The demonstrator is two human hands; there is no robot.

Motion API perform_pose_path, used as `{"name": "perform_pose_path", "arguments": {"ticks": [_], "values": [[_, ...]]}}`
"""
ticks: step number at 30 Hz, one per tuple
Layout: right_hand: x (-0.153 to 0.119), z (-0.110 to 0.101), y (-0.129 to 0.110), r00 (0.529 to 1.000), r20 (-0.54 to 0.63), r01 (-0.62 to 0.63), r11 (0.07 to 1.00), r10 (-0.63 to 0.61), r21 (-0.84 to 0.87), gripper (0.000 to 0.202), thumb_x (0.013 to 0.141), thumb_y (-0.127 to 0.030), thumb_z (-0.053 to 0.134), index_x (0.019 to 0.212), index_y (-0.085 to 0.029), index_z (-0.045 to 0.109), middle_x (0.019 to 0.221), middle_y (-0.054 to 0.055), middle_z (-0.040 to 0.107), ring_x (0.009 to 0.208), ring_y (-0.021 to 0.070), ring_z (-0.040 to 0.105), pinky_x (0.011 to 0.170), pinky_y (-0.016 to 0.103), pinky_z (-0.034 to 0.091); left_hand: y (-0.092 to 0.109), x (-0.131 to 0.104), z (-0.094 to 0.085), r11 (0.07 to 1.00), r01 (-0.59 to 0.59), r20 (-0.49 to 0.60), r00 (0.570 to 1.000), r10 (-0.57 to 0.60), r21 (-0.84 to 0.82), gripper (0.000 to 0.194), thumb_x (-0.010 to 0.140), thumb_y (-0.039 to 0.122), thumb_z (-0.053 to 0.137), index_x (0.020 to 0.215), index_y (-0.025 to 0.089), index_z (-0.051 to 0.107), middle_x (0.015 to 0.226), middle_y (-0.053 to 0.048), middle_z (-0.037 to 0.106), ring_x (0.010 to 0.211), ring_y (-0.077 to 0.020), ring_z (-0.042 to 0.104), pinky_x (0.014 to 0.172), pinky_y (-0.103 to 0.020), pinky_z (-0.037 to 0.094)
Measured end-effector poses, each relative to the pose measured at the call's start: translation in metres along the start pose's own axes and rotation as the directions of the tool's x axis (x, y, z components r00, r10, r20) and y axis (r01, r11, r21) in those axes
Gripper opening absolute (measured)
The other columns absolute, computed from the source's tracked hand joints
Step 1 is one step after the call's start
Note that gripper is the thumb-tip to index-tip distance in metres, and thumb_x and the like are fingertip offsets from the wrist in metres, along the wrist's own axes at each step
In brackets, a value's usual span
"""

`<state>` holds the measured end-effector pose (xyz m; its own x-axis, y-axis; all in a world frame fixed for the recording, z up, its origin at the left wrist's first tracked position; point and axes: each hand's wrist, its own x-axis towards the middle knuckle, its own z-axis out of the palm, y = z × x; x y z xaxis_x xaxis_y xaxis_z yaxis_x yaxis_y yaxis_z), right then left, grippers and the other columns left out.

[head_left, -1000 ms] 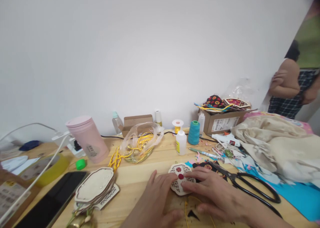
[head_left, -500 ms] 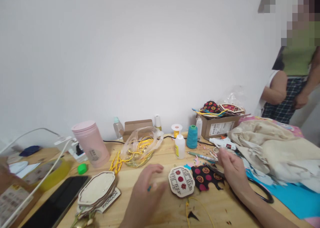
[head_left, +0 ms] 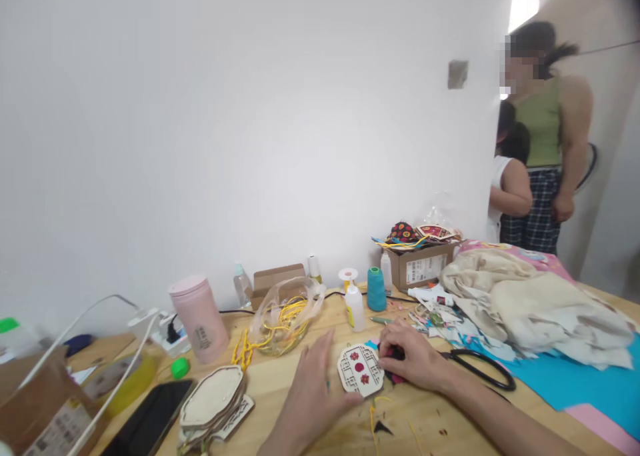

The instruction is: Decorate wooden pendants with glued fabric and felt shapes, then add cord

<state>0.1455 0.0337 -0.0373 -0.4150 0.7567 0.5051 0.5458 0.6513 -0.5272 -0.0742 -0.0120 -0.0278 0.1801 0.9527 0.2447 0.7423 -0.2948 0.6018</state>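
A scalloped wooden plaque [head_left: 361,371] with cut-out lattice and red motifs lies flat on the table. My left hand [head_left: 315,389] is open on its left side, fingers apart, the thumb at the plaque's lower edge. At its right edge, my right hand [head_left: 413,356] is closed over a dark patterned fabric piece [head_left: 397,379], mostly hidden under the fingers. Black-handled scissors [head_left: 483,369] lie beside the right wrist, their blades partly covered. A yellow cord [head_left: 373,419] trails below the plaque.
Stacked wooden plaques [head_left: 213,397] and a phone [head_left: 147,419] lie left. Behind stand a pink cup [head_left: 200,323], a bag of yellow cord [head_left: 285,319], a glue bottle [head_left: 355,308] and teal thread [head_left: 377,289]. Cream cloth [head_left: 535,309] lies right; two people stand beyond.
My right hand has moved left from the scissors onto the patterned fabric beside the plaque. My left hand has come right, to the plaque's edge. The camera view has shifted.
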Motion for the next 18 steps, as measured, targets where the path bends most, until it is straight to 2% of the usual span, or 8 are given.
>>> {"name": "perform_pose_path", "arguments": {"ticks": [2,5,9,11,13,15,17,18], "values": [[-0.001,0.001,0.002,1.000,0.001,-0.015,0.999,0.015,-0.029,0.010,0.065,-0.015,0.058,0.057,-0.020,0.059,0.066,0.001,0.060,0.068,0.0179,0.051,0.064,0.030,0.038,0.010,0.002,0.002,0.995,-0.005,0.120,0.993,-0.007,0.100,0.096,0.050,0.037,0.068,0.131,0.010,0.025,0.135,-0.015,0.033,0.125,-0.0288,0.022,0.103,-0.045,0.007],[-0.001,-0.002,0.007,0.999,-0.015,-0.051,0.997,0.051,-0.060,0.014,0.062,-0.006,0.054,0.056,-0.019,0.059,0.062,0.002,0.060,0.066,0.0185,0.051,0.061,0.030,0.038,0.015,0.005,0.003,0.995,-0.016,0.185,0.983,-0.002,0.099,0.095,0.050,0.031,0.067,0.132,0.014,0.022,0.131,-0.014,0.038,0.124,-0.0297,0.026,0.101,-0.049,0.002],[0.002,-0.011,0.006,0.996,-0.045,-0.080,0.996,0.078,-0.048,0.015,0.067,-0.010,0.051,0.069,-0.018,0.062,0.071,0.004,0.063,0.073,0.0195,0.054,0.070,0.034,0.039,0.005,0.007,0.004,0.991,-0.117,0.126,0.984,0.124,-0.063,0.090,0.057,0.027,0.065,0.133,0.024,0.018,0.121,-0.012,0.050,0.117,-0.0317,0.037,0.098,-0.057,0.003],[0.005,-0.014,0.004,0.996,-0.053,-0.075,0.997,0.074,-0.026,0.011,0.072,-0.019,0.053,0.074,-0.018,0.063,0.076,0.004,0.064,0.076,0.0201,0.055,0.077,0.037,0.037,-0.001,0.008,0.003,0.967,-0.249,0.058,0.966,0.252,-0.055,0.087,0.058,0.028,0.066,0.132,0.028,0.021,0.120,-0.011,0.051,0.114,-0.0330,0.040,0.097,-0.059,0.006],[0.007,-0.016,0.001,0.996,-0.057,-0.061,0.998,0.061,0.003,0.016,0.075,-0.027,0.052,0.082,-0.018,0.063,0.083,0.006,0.064,0.080,0.0204,0.055,0.083,0.040,0.035,-0.006,0.009,0.000,0.897,-0.435,-0.008,0.900,0.437,0.080,0.077,0.060,0.026,0.065,0.128,0.032,0.030,0.121,-0.011,0.051,0.113,-0.0329,0.042,0.097,-0.060,0.007],[0.008,-0.016,-0.002,0.997,-0.057,-0.045,0.998,0.047,0.035,0.023,0.079,-0.031,0.049,0.092,-0.018,0.062,0.092,0.007,0.063,0.086,0.0206,0.054,0.083,0.039,0.035,-0.007,0.011,-0.003,0.772,-0.577,-0.026,0.796,0.604,0.267,0.064,0.064,0.020,0.062,0.122,0.035,0.039,0.120,-0.010,0.052,0.111,-0.0305,0.044,0.098,-0.059,0.008],[0.008,-0.013,-0.004,0.999,-0.028,-0.024,0.997,0.026,0.073,0.026,0.081,-0.032,0.045,0.096,-0.018,0.061,0.093,0.007,0.062,0.086,0.0196,0.054,0.078,0.035,0.039,-0.005,0.013,-0.006,0.659,-0.642,0.013,0.720,0.694,0.391,0.061,0.065,0.015,0.058,0.121,0.034,0.040,0.118,-0.010,0.054,0.109,-0.0285,0.047,0.098,-0.058,0.010],[0.008,-0.012,-0.006,1.000,0.000,-0.009,0.996,0.009,0.093,0.025,0.082,-0.033,0.044,0.092,-0.018,0.062,0.087,0.005,0.063,0.082,0.0182,0.055,0.073,0.031,0.041,-0.004,0.014,-0.007,0.626,-0.655,0.030,0.700,0.713,0.423,0.062,0.066,0.014,0.058,0.122,0.033,0.038,0.116,-0.011,0.055,0.109,-0.0279,0.047,0.098,-0.058,0.012]]}}
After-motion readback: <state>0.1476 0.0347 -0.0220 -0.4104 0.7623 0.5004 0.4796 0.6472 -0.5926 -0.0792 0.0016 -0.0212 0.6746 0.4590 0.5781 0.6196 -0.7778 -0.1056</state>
